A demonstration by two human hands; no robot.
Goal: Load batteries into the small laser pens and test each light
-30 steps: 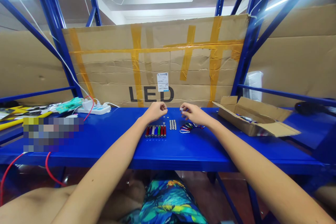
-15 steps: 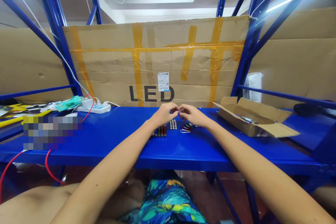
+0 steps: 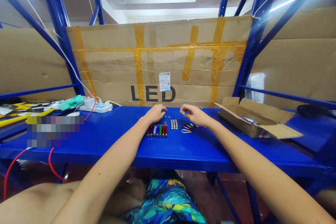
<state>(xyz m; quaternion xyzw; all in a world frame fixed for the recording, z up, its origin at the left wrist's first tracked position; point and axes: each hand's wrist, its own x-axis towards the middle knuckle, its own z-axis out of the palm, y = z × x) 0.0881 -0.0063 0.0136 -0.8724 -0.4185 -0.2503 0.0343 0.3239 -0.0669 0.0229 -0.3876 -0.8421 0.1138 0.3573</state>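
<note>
My right hand [image 3: 193,113] pinches a small round silver disc [image 3: 183,112], perhaps a button cell or metal cap, between thumb and fingers. To its left, my left hand [image 3: 155,114] hovers over the table, fingers loosely curled and apart, with nothing visible in them. Close to those fingertips lie a few tiny silver pieces [image 3: 169,116]. Below the left hand stretches a row of coloured metal tubes [image 3: 157,131] in red, blue, silver and green. Small silver cylinders [image 3: 174,124] form a neat block between the hands. Coloured carabiner clips [image 3: 187,127] lie fanned below the right hand.
An open cardboard box [image 3: 236,120] with small metal parts stands at the right of the blue table [image 3: 112,136]. At the left are a white power strip [image 3: 98,107], a red cable and packaging. A large cardboard sheet [image 3: 118,66] closes off the back.
The two hands, fingertips together before, have parted; the left moved left and the right slightly right. The disc now shows in the right hand, and more of the tubes are visible.
</note>
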